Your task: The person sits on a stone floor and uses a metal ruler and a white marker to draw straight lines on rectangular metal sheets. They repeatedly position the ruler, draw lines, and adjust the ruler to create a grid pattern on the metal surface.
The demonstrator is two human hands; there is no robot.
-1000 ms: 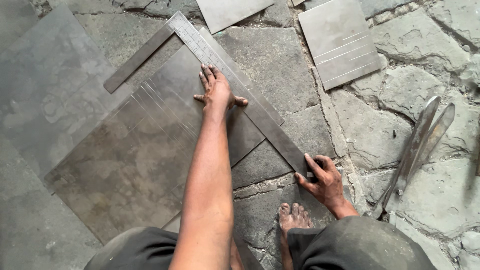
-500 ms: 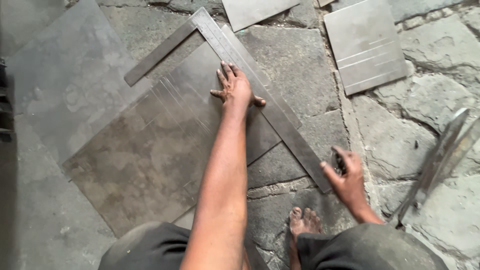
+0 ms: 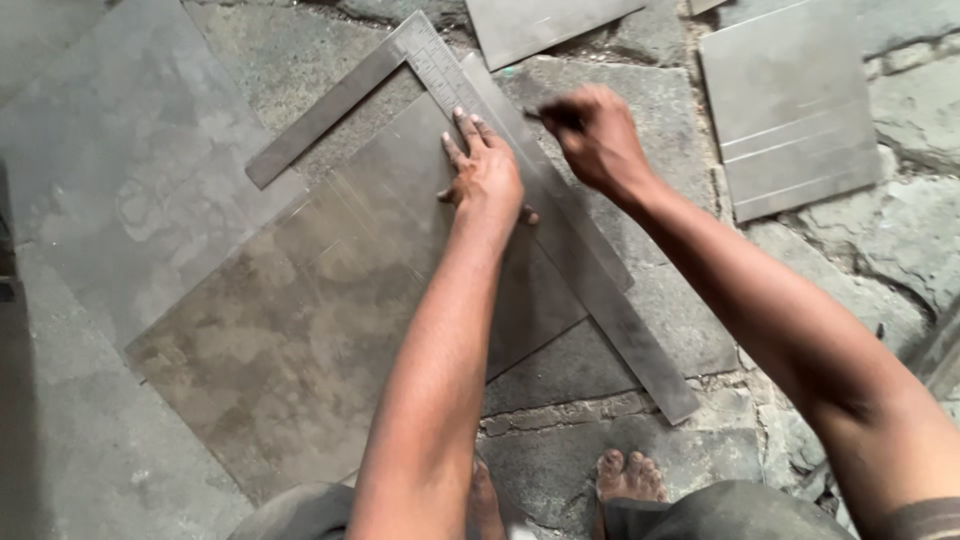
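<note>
My left hand (image 3: 487,178) lay flat, fingers apart, pinning square (image 3: 560,225) to sheet (image 3: 300,320); right hand (image 3: 597,135) pinched a scriber (image 3: 533,113) at far end; no new line visible yet.

The floor (image 3: 840,250) consists of irregular grey stone slabs with rough, cracked joints. The joints are widest at the right side and along the lower centre. A large smooth grey slab (image 3: 90,180) occupies the left side; its surface shows faint stains. Two flat grey metal plates lie on the stone at the top: one plate (image 3: 545,25) at top centre, cut off by the edge of view, and one scored plate (image 3: 790,100) at top right. Lighting is dim, even and without hard shadows.
</note>
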